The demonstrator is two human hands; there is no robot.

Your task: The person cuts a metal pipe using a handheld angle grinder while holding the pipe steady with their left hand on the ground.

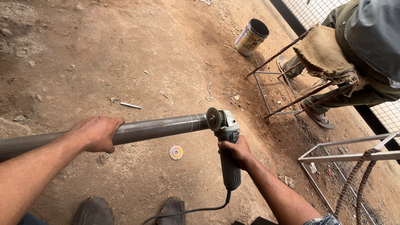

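Steel pipe [158,128] under left hand [96,133], right hand [237,151] holding grinder [227,146]

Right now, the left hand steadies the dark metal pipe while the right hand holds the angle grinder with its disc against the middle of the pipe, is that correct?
Not quite. The head view shows the angle grinder in the right hand with its disc at the end of the pipe, not its middle. The left hand does steady the pipe.
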